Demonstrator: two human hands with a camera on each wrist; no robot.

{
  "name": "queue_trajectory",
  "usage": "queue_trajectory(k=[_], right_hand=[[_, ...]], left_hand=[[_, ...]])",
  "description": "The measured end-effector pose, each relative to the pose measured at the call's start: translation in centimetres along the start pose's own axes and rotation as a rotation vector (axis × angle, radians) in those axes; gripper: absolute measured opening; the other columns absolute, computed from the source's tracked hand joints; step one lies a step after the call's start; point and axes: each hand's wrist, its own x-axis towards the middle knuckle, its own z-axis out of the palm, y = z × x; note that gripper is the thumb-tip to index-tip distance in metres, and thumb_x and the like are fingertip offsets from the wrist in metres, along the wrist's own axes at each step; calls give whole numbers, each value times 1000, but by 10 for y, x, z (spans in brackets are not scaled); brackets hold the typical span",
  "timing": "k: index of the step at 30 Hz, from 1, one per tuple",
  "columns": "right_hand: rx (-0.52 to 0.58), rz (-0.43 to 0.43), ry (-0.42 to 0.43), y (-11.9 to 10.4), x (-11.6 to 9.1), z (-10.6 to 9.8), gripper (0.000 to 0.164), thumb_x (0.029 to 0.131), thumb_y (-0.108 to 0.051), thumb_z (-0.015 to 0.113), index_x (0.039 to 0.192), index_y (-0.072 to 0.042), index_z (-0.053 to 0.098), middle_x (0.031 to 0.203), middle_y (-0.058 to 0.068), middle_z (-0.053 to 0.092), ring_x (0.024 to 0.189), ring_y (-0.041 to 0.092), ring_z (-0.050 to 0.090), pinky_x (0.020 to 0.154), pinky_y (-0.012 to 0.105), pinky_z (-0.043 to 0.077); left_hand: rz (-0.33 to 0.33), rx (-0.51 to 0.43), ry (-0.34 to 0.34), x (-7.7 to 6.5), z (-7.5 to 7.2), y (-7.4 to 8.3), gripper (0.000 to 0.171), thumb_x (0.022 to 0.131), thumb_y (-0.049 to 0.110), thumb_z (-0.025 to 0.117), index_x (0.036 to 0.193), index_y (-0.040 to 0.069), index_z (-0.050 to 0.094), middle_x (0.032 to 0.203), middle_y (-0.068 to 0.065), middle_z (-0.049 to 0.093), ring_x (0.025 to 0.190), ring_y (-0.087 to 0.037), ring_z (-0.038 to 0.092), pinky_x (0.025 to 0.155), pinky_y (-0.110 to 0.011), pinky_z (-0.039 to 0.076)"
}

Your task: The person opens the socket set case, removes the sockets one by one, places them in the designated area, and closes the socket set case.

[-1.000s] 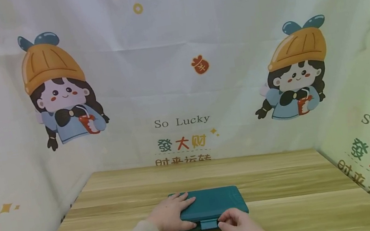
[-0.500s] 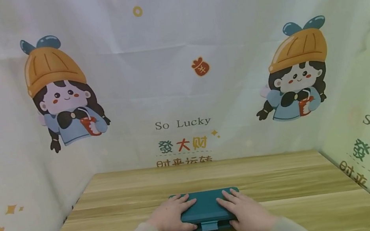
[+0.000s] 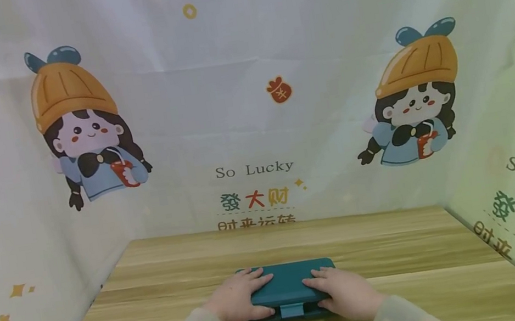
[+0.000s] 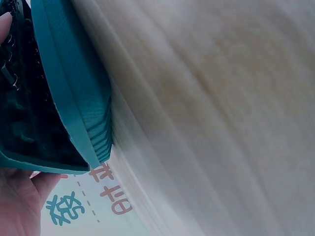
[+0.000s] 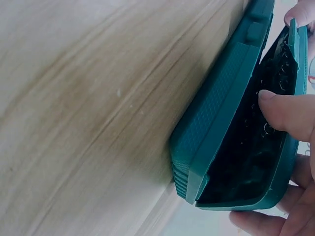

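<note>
A teal plastic case (image 3: pixel 283 285) lies on the table in the head view, its lid slightly raised along the front. My left hand (image 3: pixel 238 299) holds the lid's left end, fingers spread on top and thumb at the front edge. At the lid's right end my right hand (image 3: pixel 349 291) grips likewise; in the right wrist view its thumb (image 5: pixel 290 115) reaches inside the gap. A lighter blue latch (image 3: pixel 291 310) sticks out at the front middle. Through the gap show a dark interior and shiny round pieces (image 5: pixel 281 73), too dim to name. The left wrist view shows the textured base (image 4: pixel 81 83).
The wood-grain table (image 3: pixel 177 261) surrounds the case on all sides. White printed cloth (image 3: pixel 254 139) hangs behind the table and along both its sides.
My right hand has left the latch and moved onto the lid's right end, thumb at the front edge. The left hand stays where it was.
</note>
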Motion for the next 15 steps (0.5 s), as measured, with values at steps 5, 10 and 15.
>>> queue_trajectory(k=[5, 10, 15], right_hand=[[2, -6, 24, 1, -1, -4, 48, 87, -29, 71, 132, -13, 61, 133, 12, 58, 121, 30, 55, 91, 43, 49], [46, 4, 44, 4, -2, -8, 44, 89, -30, 68, 129, -11, 62, 131, 11, 59, 119, 29, 56, 92, 43, 48], [92, 36, 42, 8, 1, -14, 43, 91, -31, 66, 130, -13, 61, 127, 7, 62, 116, 25, 59, 91, 41, 49]], left_hand=[[6, -10, 16, -2, -2, 1, 79, 82, 71, 55, 147, 28, 43, 150, -1, 40, 138, -32, 34, 106, -54, 31], [-7, -33, 37, -5, -5, 2, 77, 84, 69, 55, 146, 23, 46, 147, -3, 44, 135, -31, 39, 105, -52, 34], [-16, -101, 115, -11, -10, -1, 73, 86, 62, 59, 142, 15, 50, 140, -7, 52, 128, -30, 47, 102, -49, 39]])
